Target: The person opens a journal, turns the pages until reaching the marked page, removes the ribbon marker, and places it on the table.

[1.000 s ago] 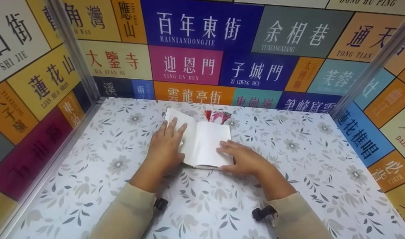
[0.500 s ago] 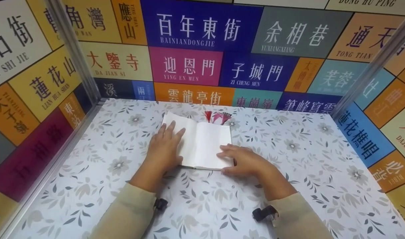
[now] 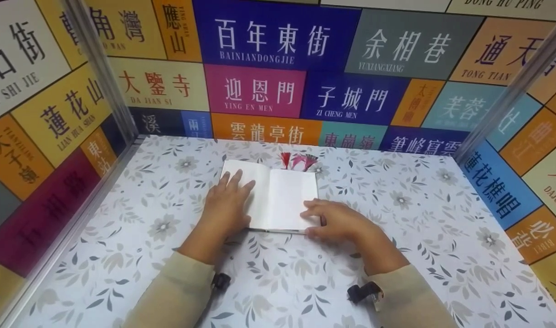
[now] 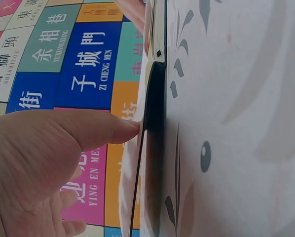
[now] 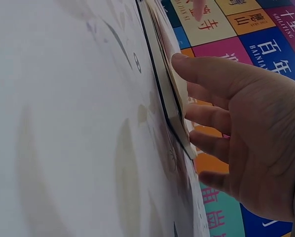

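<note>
A small notebook (image 3: 288, 200) lies spread on the floral table, showing blank white pages. My left hand (image 3: 225, 202) rests flat on its left page, fingers extended toward the far edge. In the left wrist view the thumb (image 4: 105, 129) touches that page, and the dark left cover (image 4: 143, 123) tilts slightly up from the table. My right hand (image 3: 339, 221) is at the notebook's right edge, its fingertips over the right page and its thumb by the near corner. The right wrist view shows the thumb (image 5: 206, 71) on the page edges, the other fingers loosely bent beside the thick page block.
Red, pink and dark tassels (image 3: 298, 160) stick out just beyond the notebook's far edge. Panels with coloured street-name signs (image 3: 278, 32) enclose the table at the back and both sides, joined by clear corner strips (image 3: 107, 73). The patterned tabletop (image 3: 278, 282) extends around the notebook.
The notebook's left side has come down flatter under my left hand, its far left corner sinking toward the table. My right hand has shifted only slightly.
</note>
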The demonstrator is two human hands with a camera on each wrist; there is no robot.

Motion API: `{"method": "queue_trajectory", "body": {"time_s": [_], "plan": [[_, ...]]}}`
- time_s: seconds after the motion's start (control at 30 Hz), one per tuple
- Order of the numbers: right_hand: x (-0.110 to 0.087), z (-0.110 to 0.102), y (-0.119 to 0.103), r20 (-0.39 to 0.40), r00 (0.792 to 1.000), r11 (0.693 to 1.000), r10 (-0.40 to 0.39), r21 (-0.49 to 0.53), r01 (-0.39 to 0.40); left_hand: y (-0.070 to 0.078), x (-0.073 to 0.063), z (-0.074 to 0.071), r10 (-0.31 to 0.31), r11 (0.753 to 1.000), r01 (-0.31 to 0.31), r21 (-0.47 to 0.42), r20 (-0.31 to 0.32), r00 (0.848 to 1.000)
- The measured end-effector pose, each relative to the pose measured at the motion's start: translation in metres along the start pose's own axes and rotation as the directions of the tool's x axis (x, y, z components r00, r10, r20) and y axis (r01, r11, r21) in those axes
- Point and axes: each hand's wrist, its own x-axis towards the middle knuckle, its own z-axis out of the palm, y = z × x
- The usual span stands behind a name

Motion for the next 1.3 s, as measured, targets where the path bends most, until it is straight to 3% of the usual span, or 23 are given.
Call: {"method": "queue_trajectory", "body": {"time_s": [0.13, 0.4, 0.63, 0.87, 1.3], "plan": [[0.001, -0.004, -0.001, -0.046, 0.999, 1.000, -0.015, 0.018, 0.016, 0.002, 0.000, -0.002, 0.004, 1.000, -0.004, -0.012, -0.001, 1.000], [0.004, -0.010, -0.005, -0.120, 0.992, 0.998, 0.029, 0.054, -0.023, 0.007, 0.002, -0.005, 0.011, 1.000, -0.011, 0.001, 0.002, 1.000], [0.002, -0.013, -0.011, -0.184, 0.982, 0.999, -0.045, -0.011, 0.043, 0.009, -0.001, -0.003, 0.032, 0.999, -0.032, -0.005, 0.005, 0.999], [-0.001, -0.010, -0.017, -0.263, 0.959, 0.994, -0.108, -0.044, 0.100, 0.010, -0.006, 0.003, 0.030, 0.999, -0.030, -0.016, 0.024, 0.999], [-0.004, -0.007, -0.036, -0.477, 0.852, 0.975, -0.216, -0.153, 0.161, 0.014, -0.006, 0.000, 0.046, 0.999, -0.046, 0.004, 0.030, 0.998]]}}
